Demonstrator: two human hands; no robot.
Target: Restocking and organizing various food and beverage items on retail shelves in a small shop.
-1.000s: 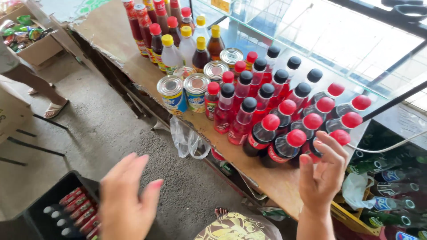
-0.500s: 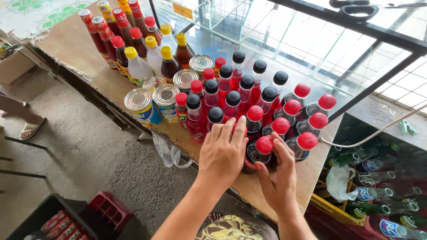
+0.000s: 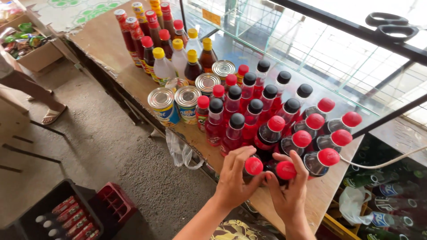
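My left hand (image 3: 235,180) wraps around a dark soda bottle with a red cap (image 3: 253,166) at the near edge of a wooden counter (image 3: 111,53). Beside it my right hand (image 3: 291,191) grips a second dark bottle with a red cap (image 3: 285,170). Both bottles stand upright at the front of a tight cluster of red-capped and black-capped bottles (image 3: 267,120) holding dark and red drinks.
Several tin cans (image 3: 162,104) and sauce bottles with red and yellow caps (image 3: 169,49) stand further left on the counter. A plastic bag (image 3: 180,151) hangs off its edge. A red crate (image 3: 116,202) and a black crate of bottles (image 3: 62,215) sit on the floor. Another person's leg (image 3: 31,89) is at left.
Both hands came in from below the counter to the bottle cluster, then slid back toward its near edge and closed on the two front red-capped bottles.
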